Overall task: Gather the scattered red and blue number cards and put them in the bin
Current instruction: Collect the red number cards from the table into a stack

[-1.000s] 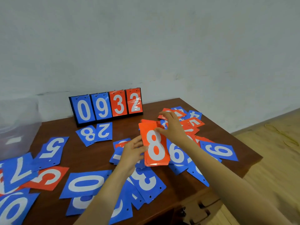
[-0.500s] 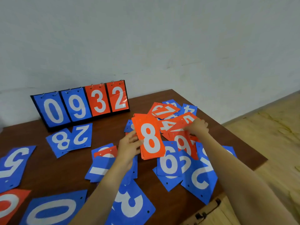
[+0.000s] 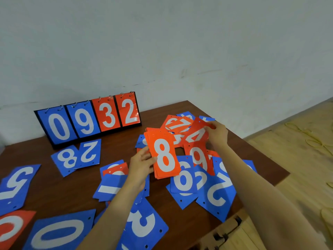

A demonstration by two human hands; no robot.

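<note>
Blue cards (image 3: 88, 153) litter a dark wooden table (image 3: 54, 186) by a pale wall (image 3: 162, 51), with plank floor (image 3: 297, 159) at right. The left hand (image 3: 142, 165) grips the red 8-topped stack (image 3: 164, 156) mid-table; the right hand (image 3: 217, 134) pinches a red 4 card (image 3: 196, 134), far right.

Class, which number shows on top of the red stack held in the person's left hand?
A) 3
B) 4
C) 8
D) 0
C: the left hand grips the red stack, whose top card shows a white 8; the right hand pinches a red 4 card.
</note>
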